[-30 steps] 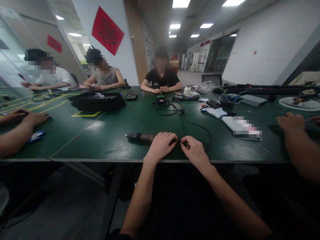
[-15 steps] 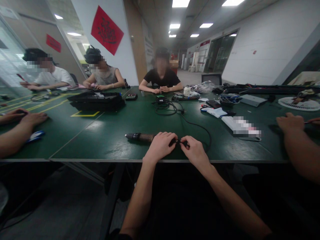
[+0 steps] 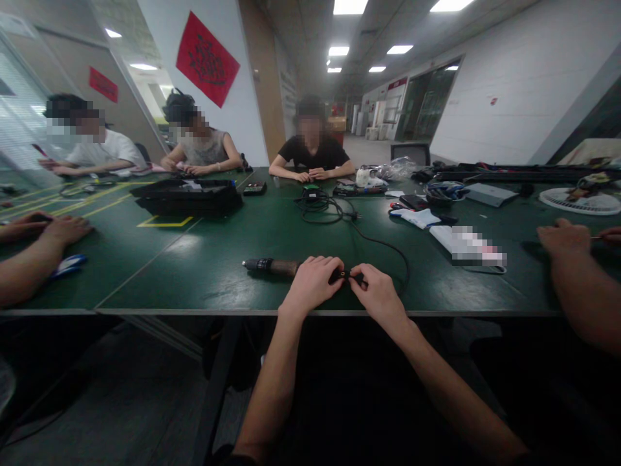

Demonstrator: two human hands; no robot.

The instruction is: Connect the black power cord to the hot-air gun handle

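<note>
A dark electric screwdriver (image 3: 281, 266) lies near the table's front edge, its metal tip pointing left. My left hand (image 3: 313, 285) is closed around its rear end and hides much of that part. Right beside it, my right hand (image 3: 378, 291) pinches a small black cable plug (image 3: 358, 276) against the screwdriver's rear. Between the fingertips a tiny brass-coloured spot shows; whether the plug is fully seated I cannot tell. A black power cable (image 3: 388, 244) curves from near my right hand back to a coil.
Farther back lie the coiled cable (image 3: 320, 210), a black tray (image 3: 187, 196), a white-and-blue glove (image 3: 416, 217) and a white packet (image 3: 460, 246). Neighbouring people's hands rest at left (image 3: 63, 230) and right (image 3: 565, 236). Several people sit across the green table (image 3: 160, 272).
</note>
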